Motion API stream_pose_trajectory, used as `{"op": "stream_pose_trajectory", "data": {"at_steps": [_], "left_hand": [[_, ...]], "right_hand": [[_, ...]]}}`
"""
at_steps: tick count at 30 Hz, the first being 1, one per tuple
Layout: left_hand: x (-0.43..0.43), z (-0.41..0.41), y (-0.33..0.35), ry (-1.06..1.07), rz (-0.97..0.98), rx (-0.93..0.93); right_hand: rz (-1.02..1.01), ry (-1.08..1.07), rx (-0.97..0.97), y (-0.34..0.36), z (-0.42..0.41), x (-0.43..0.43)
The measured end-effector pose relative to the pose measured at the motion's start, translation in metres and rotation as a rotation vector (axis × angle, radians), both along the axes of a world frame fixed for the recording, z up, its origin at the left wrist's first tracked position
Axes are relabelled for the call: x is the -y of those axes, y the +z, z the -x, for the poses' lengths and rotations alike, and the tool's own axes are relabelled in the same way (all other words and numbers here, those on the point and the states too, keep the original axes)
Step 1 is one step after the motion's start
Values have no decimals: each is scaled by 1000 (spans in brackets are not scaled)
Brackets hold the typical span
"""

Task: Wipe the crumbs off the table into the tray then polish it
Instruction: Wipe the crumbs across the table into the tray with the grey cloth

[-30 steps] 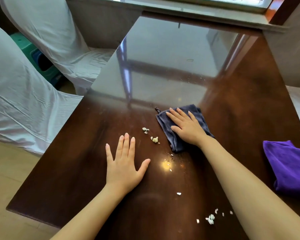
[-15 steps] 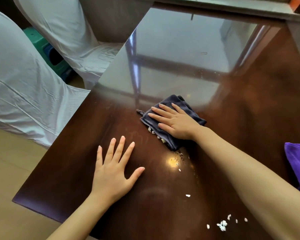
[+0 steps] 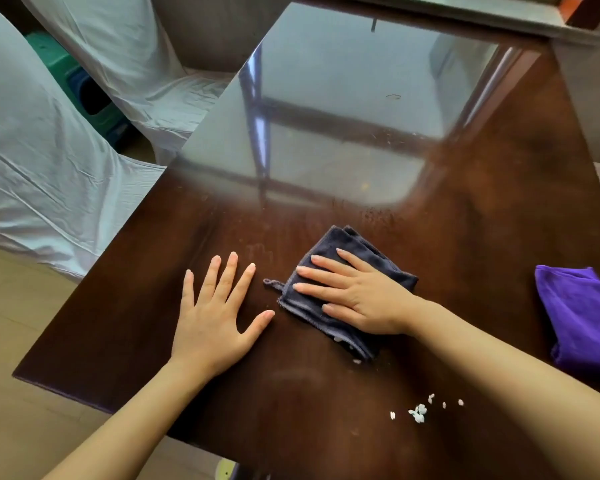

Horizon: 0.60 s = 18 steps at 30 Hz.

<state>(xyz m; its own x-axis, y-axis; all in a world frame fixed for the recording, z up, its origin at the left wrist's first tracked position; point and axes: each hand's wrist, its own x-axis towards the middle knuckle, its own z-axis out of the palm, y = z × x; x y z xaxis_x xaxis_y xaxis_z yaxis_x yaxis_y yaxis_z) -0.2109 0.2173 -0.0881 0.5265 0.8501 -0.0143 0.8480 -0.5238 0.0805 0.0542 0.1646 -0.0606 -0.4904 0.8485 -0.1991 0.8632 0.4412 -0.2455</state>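
My right hand [image 3: 357, 299] lies flat, fingers spread, pressing a folded dark grey cloth [image 3: 343, 251] onto the glossy dark brown table [image 3: 482, 202]. A few crumbs peek out at the cloth's near edge [image 3: 355, 361]. A small cluster of white crumbs [image 3: 419, 412] lies nearer me, close to my right forearm. My left hand [image 3: 215, 320] rests palm down on the bare wood just left of the cloth, fingers apart, holding nothing. No tray is in view.
A purple cloth [image 3: 582, 313] lies at the table's right edge. Two chairs in white covers [image 3: 49, 161] stand along the left side, with a green stool [image 3: 84, 95] behind them. The table's left corner [image 3: 18, 374] is close to my left arm.
My right hand has dragged the grey cloth toward me over the scattered crumbs, which are now under or at its near edge. My left hand has stayed flat on the table.
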Motion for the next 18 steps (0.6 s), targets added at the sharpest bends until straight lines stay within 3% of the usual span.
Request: {"op": "stream_pose_trajectory", "data": {"at_steps": [10, 18], "left_hand": [[2, -3, 0, 6, -8, -14], [18, -14, 3, -107, 13, 22]], "right_hand": [[76, -108, -29, -1, 8, 94], [-17, -326, -37, -5, 19, 112]]}}
